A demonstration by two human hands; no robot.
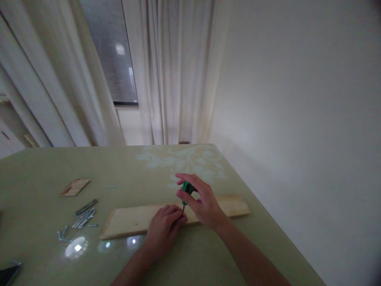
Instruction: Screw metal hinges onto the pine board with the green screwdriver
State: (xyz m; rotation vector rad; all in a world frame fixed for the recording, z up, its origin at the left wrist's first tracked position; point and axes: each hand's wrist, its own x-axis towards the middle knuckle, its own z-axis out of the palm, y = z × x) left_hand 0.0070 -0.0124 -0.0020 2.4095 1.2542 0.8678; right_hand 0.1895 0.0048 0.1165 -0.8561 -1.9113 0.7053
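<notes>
A long, pale wooden board (pixel 131 220) lies flat on the table. My right hand (pixel 204 200) is closed around the green handle of a screwdriver (pixel 187 186), which stands nearly upright with its shaft pointing down at the board. Pressed onto the board's middle, my left hand (pixel 165 222) grips it with bent fingers. Its thumb and forefinger come together close beside the screwdriver's tip. The tip itself, and anything under it, is hidden by those fingers.
Left of the board lie several metal strips (pixel 85 217), loose screws (pixel 63 235) and a small wooden piece (pixel 75 187). A single screw (pixel 111 187) lies farther back. A dark object (pixel 9 273) sits at the lower left. The wall (pixel 297 139) runs along the table's right side.
</notes>
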